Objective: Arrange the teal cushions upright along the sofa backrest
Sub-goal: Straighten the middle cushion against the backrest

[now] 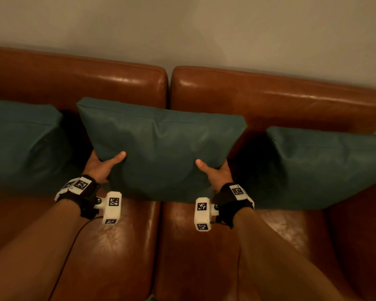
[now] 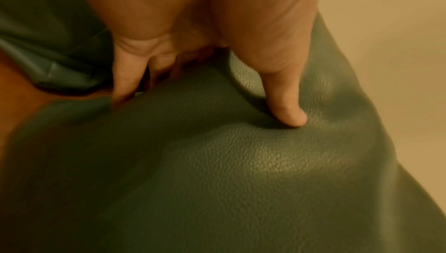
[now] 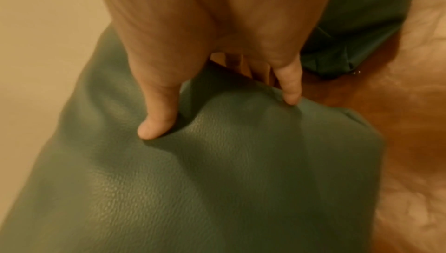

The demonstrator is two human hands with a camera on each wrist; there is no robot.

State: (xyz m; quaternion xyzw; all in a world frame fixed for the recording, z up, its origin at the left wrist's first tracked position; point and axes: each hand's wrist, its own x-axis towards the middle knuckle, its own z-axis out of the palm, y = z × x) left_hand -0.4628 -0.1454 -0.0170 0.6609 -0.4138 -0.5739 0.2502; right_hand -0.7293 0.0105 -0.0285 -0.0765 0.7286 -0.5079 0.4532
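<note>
A teal leather cushion stands upright at the middle of the brown sofa, its top edge against the backrest. My left hand grips its lower left side, thumb on the front face and fingers hidden behind. My right hand grips the lower right side the same way. In the left wrist view my left hand has its thumb pressed into the cushion. In the right wrist view my right hand pinches the cushion. A second teal cushion leans at the left, a third teal cushion at the right.
The brown leather seat stretches toward me below the cushions, with a seam down its middle. A pale wall rises behind the backrest. Dark gaps separate the middle cushion from its two neighbours.
</note>
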